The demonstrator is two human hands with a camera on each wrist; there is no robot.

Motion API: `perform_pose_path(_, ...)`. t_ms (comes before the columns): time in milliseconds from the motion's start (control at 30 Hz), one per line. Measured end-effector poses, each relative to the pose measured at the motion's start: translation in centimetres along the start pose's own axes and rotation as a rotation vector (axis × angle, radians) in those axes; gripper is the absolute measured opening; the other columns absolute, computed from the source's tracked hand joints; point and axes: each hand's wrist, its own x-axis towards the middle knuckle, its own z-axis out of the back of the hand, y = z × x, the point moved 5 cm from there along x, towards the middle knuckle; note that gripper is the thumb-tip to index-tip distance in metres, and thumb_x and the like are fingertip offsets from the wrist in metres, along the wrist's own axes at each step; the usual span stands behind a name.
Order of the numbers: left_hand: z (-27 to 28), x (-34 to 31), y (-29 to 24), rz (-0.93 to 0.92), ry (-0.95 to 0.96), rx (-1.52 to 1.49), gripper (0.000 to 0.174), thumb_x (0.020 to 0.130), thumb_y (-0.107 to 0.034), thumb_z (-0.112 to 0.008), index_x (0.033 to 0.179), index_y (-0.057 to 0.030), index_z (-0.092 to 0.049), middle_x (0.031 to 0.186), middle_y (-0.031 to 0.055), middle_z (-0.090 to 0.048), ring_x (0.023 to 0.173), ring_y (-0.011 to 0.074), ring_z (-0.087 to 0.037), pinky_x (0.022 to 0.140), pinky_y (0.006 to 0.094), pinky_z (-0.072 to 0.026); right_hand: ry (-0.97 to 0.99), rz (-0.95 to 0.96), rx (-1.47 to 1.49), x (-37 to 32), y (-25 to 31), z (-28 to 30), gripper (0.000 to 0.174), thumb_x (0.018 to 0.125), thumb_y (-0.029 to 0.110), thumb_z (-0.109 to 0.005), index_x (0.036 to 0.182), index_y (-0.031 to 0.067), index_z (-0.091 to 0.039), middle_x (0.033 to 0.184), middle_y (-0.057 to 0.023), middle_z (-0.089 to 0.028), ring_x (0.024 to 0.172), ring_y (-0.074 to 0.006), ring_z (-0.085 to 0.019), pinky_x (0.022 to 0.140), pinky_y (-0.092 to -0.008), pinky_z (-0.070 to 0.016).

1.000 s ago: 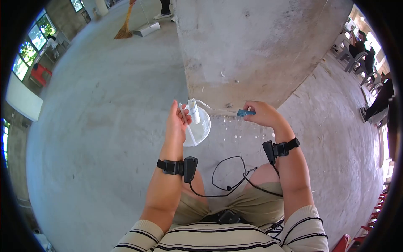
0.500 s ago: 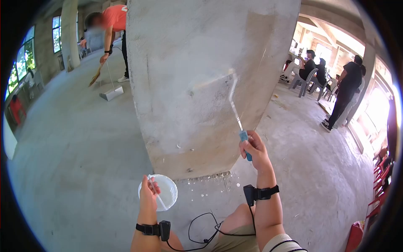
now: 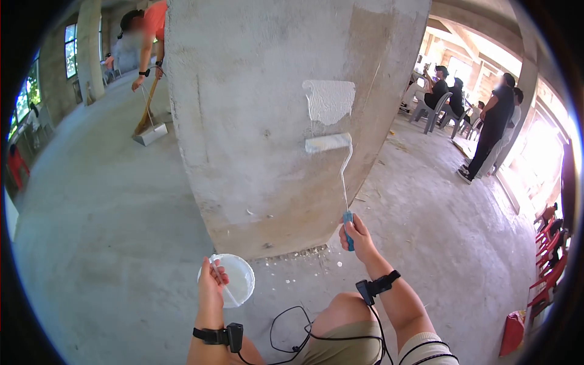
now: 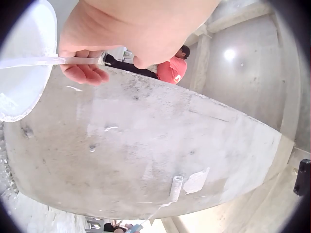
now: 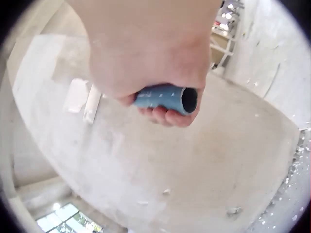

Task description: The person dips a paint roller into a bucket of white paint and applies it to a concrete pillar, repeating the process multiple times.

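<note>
Gripping its blue handle (image 3: 348, 218), the right hand (image 3: 361, 239) is holding the roller (image 3: 327, 143) just below white paint (image 3: 331, 102) on the pillar (image 3: 243, 121). The left hand (image 3: 212, 285) is holding a white strip (image 3: 230, 295) over the bucket (image 3: 252, 281). Rolling slowly over the paint's edge should be helping stop gaps.

We count one left hand (image 3: 214, 281), one right hand (image 3: 359, 236), two wrist cameras (image 3: 235, 336), two black straps (image 3: 210, 336), one paint roller (image 3: 328, 143), one white bucket (image 3: 250, 274), one white strip (image 4: 29, 62), one foreground concrete pillar (image 3: 274, 182) and one patch of white paint (image 3: 331, 102). Behind the pillar, we see one bent person (image 3: 156, 21) with one broom (image 3: 147, 112) and one dustpan (image 3: 152, 134).
</note>
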Motion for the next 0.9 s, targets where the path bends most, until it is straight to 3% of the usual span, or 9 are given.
perform_pose_path(100,-0.3,-0.4,-0.2,0.017,-0.017,-0.042,0.04,0.088,-0.04,-0.05,0.095,-0.0008,-0.053,0.069,0.0042,-0.05,0.056,0.013,-0.045,0.054,0.0253,-0.0386,-0.036,-0.087,-0.065,-1.1,-0.2,0.9,0.02,0.094,0.025,-0.041,0.1,0.0067,-0.042,0.062,-0.0019,-0.042,0.046,-0.0086,-0.04,0.041,-0.0222,-0.0328)
perform_pose_path(167,0.0,-0.2,-0.1,0.012,-0.025,-0.05,0.04,0.088,-0.04,-0.05,0.095,-0.0008,-0.053,0.069,0.0041,-0.05,0.056,0.0129,-0.045,0.054,0.0253,-0.0385,0.003,-0.175,0.059,-2.3,1.5,-0.7,0.02,0.093,0.026,-0.042,0.1,0.0073,-0.042,0.063,-0.0019,-0.042,0.046,-0.0091,-0.04,0.042,-0.0226,-0.0328)
perform_pose_path(300,0.2,0.1,-0.1,0.006,-0.013,-0.054,0.04,0.087,-0.041,-0.051,0.096,-0.0013,-0.053,0.069,0.004,-0.05,0.057,0.0126,-0.045,0.056,0.0256,-0.0384,-0.012,-0.148,0.136,-0.8,4.9,-3.2,0.02,0.093,0.027,-0.043,0.1,0.0078,-0.042,0.062,-0.0019,-0.042,0.046,-0.0091,-0.04,0.042,-0.0229,-0.0329)
perform_pose_path(467,-0.1,-0.1,-0.2,0.004,0.014,-0.029,0.04,0.087,-0.041,-0.051,0.097,-0.0026,-0.054,0.07,0.0026,-0.05,0.059,0.0121,-0.045,0.058,0.0259,-0.0392,0.032,0.042,0.154,2.8,12.4,-5.0,0.023,0.093,0.031,-0.043,0.1,0.0083,-0.043,0.062,-0.003,-0.042,0.046,-0.0102,-0.039,0.042,-0.0239,-0.033)
perform_pose_path(567,-0.4,-0.5,-0.4,0.015,0.001,-0.021,0.04,0.087,-0.042,-0.051,0.097,-0.003,-0.054,0.07,0.0017,-0.05,0.06,0.0118,-0.046,0.058,0.0257,-0.0395,0.067,0.018,0.257,2.8,13.0,-6.3,0.025,0.092,0.033,-0.044,0.097,0.0085,-0.043,0.062,-0.0032,-0.042,0.046,-0.011,-0.039,0.042,-0.025,-0.0335)
perform_pose_path(700,-0.1,-0.5,-0.5,-0.001,0.02,-0.047,0.04,0.087,-0.041,-0.05,0.096,-0.0025,-0.055,0.07,0.0019,-0.05,0.059,0.012,-0.046,0.058,0.0251,-0.0395,0.023,-0.066,0.306,1.9,6.3,-8.2,0.03,0.091,0.038,-0.044,0.096,0.0088,-0.043,0.062,-0.0031,-0.041,0.047,-0.0112,-0.04,0.043,-0.0252,-0.034)
perform_pose_path(800,-0.5,-1.0,-0.7,-0.002,0.039,-0.076,0.039,0.088,-0.039,-0.05,0.096,-0.0016,-0.054,0.07,0.0025,-0.05,0.059,0.0125,-0.046,0.057,0.0248,-0.0393,0.162,-0.028,0.268,3.2,1.9,-7.3,0.031,0.091,0.04,-0.044,0.09,0.0085,-0.042,0.062,-0.0034,-0.042,0.049,-0.0111,-0.041,0.044,-0.0251,-0.0351)
perform_pose_path(900,-0.8,-1.2,-0.8,0.014,0.038,-0.073,0.039,0.088,-0.039,-0.049,0.096,-0.0006,-0.054,0.07,0.0031,-0.05,0.058,0.0129,-0.046,0.057,0.0249,-0.0393,0.154,-0.003,0.016,3.6,0.1,-4.2,0.029,0.094,0.034,-0.039,0.082,0.0077,-0.039,0.062,-0.0028,-0.042,0.049,-0.0118,-0.043,0.045,-0.0256,-0.0368)
